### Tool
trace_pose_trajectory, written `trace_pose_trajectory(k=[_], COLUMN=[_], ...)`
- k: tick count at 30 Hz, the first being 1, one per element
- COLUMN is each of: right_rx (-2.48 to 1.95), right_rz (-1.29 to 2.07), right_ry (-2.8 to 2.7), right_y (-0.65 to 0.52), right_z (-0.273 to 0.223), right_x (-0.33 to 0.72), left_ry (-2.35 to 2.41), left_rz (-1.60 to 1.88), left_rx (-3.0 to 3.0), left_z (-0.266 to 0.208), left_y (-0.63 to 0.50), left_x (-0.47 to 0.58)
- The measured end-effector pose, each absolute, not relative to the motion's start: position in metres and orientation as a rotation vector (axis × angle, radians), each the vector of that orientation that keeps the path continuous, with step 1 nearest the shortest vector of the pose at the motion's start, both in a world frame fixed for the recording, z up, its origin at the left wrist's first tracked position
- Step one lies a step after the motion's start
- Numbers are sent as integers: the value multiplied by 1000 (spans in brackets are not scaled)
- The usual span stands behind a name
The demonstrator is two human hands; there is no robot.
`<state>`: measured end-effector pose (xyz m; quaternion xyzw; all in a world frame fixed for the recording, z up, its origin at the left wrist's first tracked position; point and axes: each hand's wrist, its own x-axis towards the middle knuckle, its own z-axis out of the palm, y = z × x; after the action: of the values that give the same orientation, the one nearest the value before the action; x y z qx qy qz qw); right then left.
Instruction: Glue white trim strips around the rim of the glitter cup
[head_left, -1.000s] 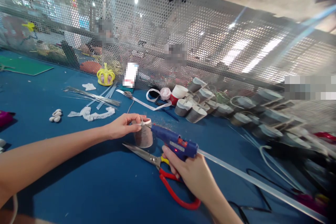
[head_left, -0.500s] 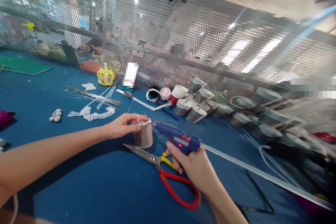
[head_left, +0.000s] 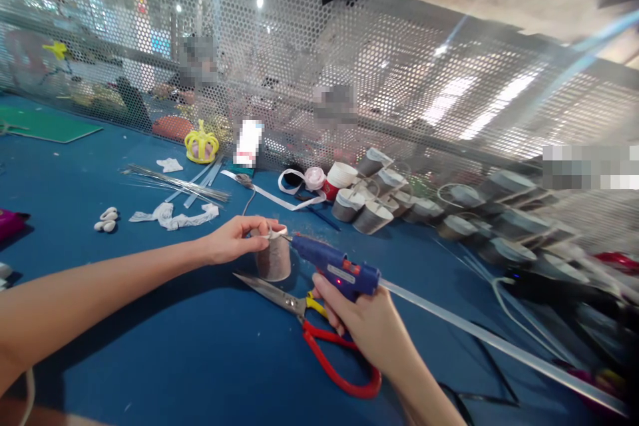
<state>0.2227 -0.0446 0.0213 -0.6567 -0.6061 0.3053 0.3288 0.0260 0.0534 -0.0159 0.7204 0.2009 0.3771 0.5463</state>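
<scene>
My left hand is closed on the rim of a small grey cup with a white edge, which stands upright on the blue table. My right hand grips a blue hot glue gun, its red light lit. The gun's nozzle is at the cup's rim; whether it touches I cannot tell. A long clear glue stick sticks out of the back of the gun. Under the gun and my right hand lie large scissors with red and yellow handles, pointing left.
Several grey cups lie piled at the back right, beside a red and white cup. Thin wires, white lace and a yellow crown lie behind my left arm. A perforated metal screen borders the table's back.
The glue gun and my right hand have shifted very slightly left and down. My left hand and the cup have stayed put.
</scene>
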Motion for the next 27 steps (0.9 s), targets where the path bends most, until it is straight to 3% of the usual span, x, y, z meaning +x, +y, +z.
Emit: trace_pose_trajectory(k=[10,27], right_rx=[-1727,-1589], right_rz=[739,930], right_ry=[-1664,-1424], right_y=[-49,-32], right_z=[21,22], right_x=[216,227], left_ry=[472,488], left_rz=[884,893], left_rx=[1709,1715], left_z=[-10,-14], left_y=[50,53], left_x=[27,27])
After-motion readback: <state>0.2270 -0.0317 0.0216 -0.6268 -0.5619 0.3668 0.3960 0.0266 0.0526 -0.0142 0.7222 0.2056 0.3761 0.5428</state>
